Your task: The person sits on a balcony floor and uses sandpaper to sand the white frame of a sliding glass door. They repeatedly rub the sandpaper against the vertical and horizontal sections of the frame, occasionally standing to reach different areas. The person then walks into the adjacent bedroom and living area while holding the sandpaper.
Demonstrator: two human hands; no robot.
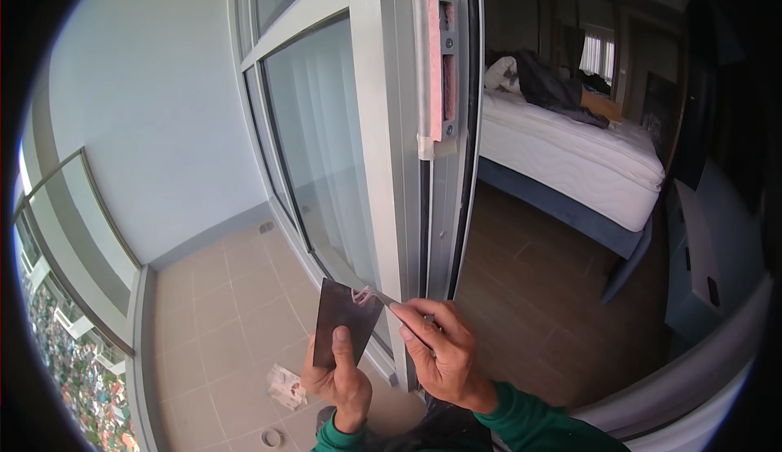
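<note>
My left hand (344, 383) grips a dark, flat rectangular plate (336, 313), thumb across its face. A small smear of pink paste (362, 296) sits at the plate's upper right corner. In my right hand (452, 354) is a thin, narrow spatula (386, 298), its tip at the paste; the fingers cover most of it. Above my hands, on the door frame's edge, is a metal lock strike plate (448, 42) with openings and screws. A pink strip of filler (435, 69) runs along its left side, with masking tape (426, 148) around its ends.
Glazed door panels (318, 118) stand left of the frame. A crumpled wrapper (287, 387) and a roll of tape (272, 436) lie on the balcony tiles (195, 346). A railing (73, 232) borders the far left. Indoors, right, stands a bed (570, 147).
</note>
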